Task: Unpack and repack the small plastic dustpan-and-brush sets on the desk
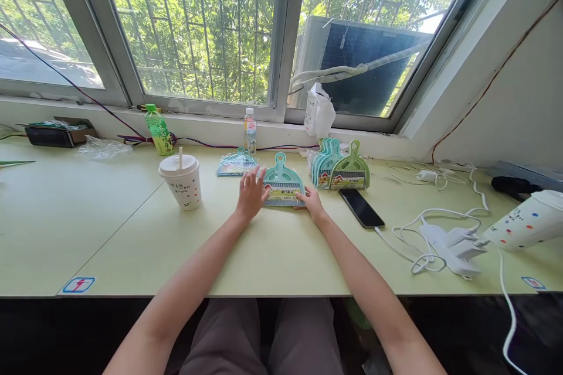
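A teal mini dustpan-and-brush set (281,179) in clear packaging with a printed label lies in front of me, handle away from me. My right hand (311,204) grips its lower right corner, thumb on top and fingers partly hidden underneath. At its left edge is my left hand (251,192), fingers raised and apart, the thumb close to the label; whether it touches is hard to tell. Behind my left hand lies another teal dustpan set (237,164). To the right, several packaged sets in teal and green lean together, a green dustpan (352,170) in front.
A lidded cup with a straw (182,184) stands left of my hands. Along the window are a green bottle (159,132), a clear bottle (250,132) and a tissue pack (319,111). Right: a phone (361,208), a power strip (448,249), cables and a tipped cup (528,220).
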Motion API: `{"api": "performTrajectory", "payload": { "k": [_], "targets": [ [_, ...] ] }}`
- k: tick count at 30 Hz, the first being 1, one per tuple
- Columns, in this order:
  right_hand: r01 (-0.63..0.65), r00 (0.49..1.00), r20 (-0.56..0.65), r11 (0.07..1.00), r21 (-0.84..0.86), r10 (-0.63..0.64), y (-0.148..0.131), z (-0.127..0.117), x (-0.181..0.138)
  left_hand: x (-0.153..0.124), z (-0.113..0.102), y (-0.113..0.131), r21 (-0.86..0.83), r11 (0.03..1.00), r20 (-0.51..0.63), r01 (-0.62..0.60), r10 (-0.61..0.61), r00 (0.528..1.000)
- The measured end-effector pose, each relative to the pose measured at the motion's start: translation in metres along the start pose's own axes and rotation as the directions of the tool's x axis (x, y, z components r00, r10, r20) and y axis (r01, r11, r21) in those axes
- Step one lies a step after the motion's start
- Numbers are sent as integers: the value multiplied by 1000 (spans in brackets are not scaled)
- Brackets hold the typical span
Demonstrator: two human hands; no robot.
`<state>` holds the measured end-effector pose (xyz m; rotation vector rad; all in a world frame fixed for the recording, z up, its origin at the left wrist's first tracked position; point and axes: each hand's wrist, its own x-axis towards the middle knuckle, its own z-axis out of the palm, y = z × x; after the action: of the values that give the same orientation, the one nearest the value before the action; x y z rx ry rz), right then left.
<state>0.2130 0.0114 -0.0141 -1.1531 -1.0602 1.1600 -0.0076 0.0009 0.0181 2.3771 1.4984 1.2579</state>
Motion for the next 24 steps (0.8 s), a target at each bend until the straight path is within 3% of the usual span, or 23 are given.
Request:
{"api": "performTrajectory", "payload": {
  "k": [3, 6, 10, 16, 21, 24],
  "targets": [
    [-16, 1000, 1, 998, 60, 16, -1, 1, -2, -4, -1, 17, -134, 961, 227, -241, 267, 937],
    [-32, 999, 19, 990, 140, 29, -3, 5, -5, -5, 3, 23, -287, 924, 316, -254, 342, 885],
    [-66, 995, 83, 987, 147, 54, -3, 13, -10, -2, 5, 13, -261, 948, 306, -184, 262, 915],
    [-118, 962, 263, 979, 164, 72, -7, 22, -17, 4, -6, -26, -109, 982, 236, -156, 178, 955],
    [-72, 971, 234, 995, 72, 53, -13, 15, -19, 17, -17, -61, 134, 980, 35, -148, 145, 989],
    [-89, 972, 220, 996, 14, 83, -15, 12, -16, 35, -17, -84, 303, 936, -11, -180, 193, 981]
  ]
}}
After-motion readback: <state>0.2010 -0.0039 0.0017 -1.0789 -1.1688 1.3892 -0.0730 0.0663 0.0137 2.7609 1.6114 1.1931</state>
